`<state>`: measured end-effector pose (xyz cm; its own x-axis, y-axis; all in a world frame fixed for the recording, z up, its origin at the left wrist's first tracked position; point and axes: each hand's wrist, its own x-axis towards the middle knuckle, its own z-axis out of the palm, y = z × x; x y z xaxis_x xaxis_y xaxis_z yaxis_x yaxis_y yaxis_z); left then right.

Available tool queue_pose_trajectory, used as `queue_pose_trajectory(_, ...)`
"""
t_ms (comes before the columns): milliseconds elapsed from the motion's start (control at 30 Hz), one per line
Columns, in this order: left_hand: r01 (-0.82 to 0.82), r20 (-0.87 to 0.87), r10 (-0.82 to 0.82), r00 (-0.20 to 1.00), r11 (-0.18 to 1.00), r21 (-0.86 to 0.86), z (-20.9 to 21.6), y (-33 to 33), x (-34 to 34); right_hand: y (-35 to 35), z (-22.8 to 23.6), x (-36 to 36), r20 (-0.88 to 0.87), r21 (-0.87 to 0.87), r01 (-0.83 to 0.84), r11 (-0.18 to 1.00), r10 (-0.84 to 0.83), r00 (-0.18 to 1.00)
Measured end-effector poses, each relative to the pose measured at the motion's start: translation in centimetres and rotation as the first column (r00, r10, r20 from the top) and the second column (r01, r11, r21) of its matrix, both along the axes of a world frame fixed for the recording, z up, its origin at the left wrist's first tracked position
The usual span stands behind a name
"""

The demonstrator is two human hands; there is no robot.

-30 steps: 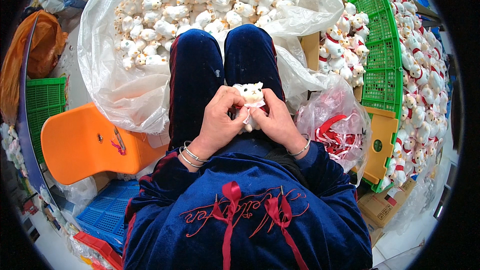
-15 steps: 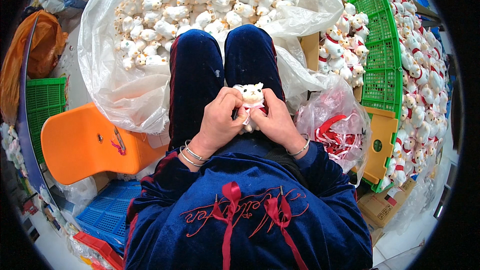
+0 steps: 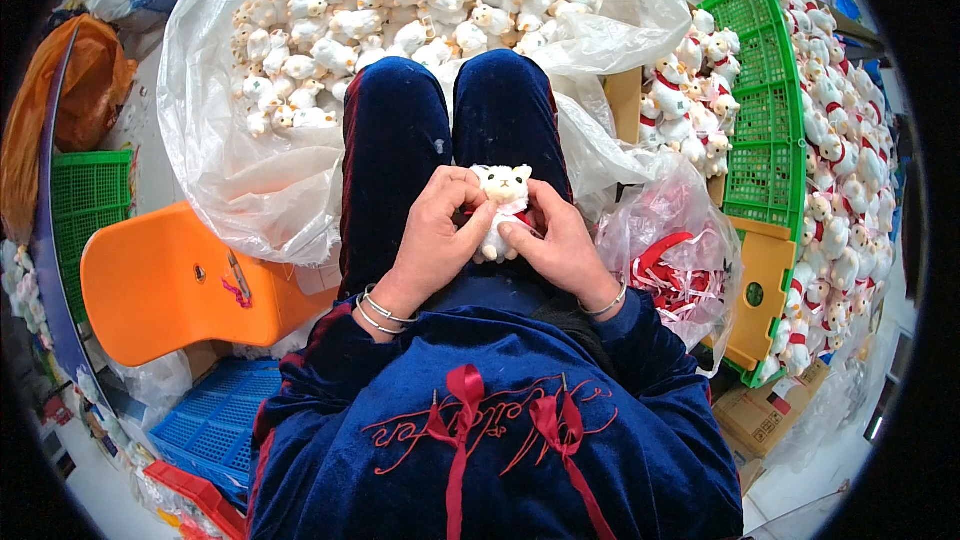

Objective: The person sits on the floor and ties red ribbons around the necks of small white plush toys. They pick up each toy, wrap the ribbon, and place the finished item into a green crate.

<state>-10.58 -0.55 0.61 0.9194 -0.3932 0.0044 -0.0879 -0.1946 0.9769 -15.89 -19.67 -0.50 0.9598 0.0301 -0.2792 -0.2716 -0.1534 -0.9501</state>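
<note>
A small white plush toy (image 3: 503, 183) is held upright over my lap, its face and pale yellow ears toward me. My left hand (image 3: 447, 225) grips it from the left, thumb and curled fingers at its neck. My right hand (image 3: 553, 240) closes on its other side, the thumb pressed on its chest. Around the neck runs a red band with a pale ribbon, partly covered by my fingers. Beside my right forearm, a clear plastic bag (image 3: 612, 230) holds red bands and pale ribbons.
Past my knees, a large white plastic sack (image 3: 190, 130) lies open with many plush toys. On the right, toys with red bands fill a cardboard box and lie beyond a green crate (image 3: 765, 100). An orange chair (image 3: 130, 285) with a small tool stands left, above a blue crate (image 3: 225, 420).
My fingers have shifted on the toy's neck; the left thumb now lies higher and more of the toy's white belly shows. Both hands still hold it.
</note>
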Motion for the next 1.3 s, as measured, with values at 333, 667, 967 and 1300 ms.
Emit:
queue_pose_trajectory(333,-0.031,0.114,0.029,0.993,0.999,0.021,-0.8,-0.6,-0.5,-0.1,1.5,0.4,0.089,-0.045,0.108,0.993,-0.103,0.991)
queue_pose_trajectory(667,-0.017,0.167,0.014,0.986,1.0,0.017,-1.6,-0.8,-0.5,0.0,0.2,0.3,0.104,-0.102,0.097,0.99,-0.086,0.991)
queue_pose_trajectory(967,0.048,-0.142,-0.071,0.987,0.986,-0.16,-2.7,0.6,-0.4,-0.4,0.5,0.5,0.062,-0.006,0.13,0.992,-0.129,0.99)
queue_pose_trajectory(1300,0.086,-0.239,-0.114,0.964,0.988,-0.126,-1.8,0.8,-1.0,0.0,0.9,0.7,0.056,-0.04,0.119,0.992,-0.117,0.992)
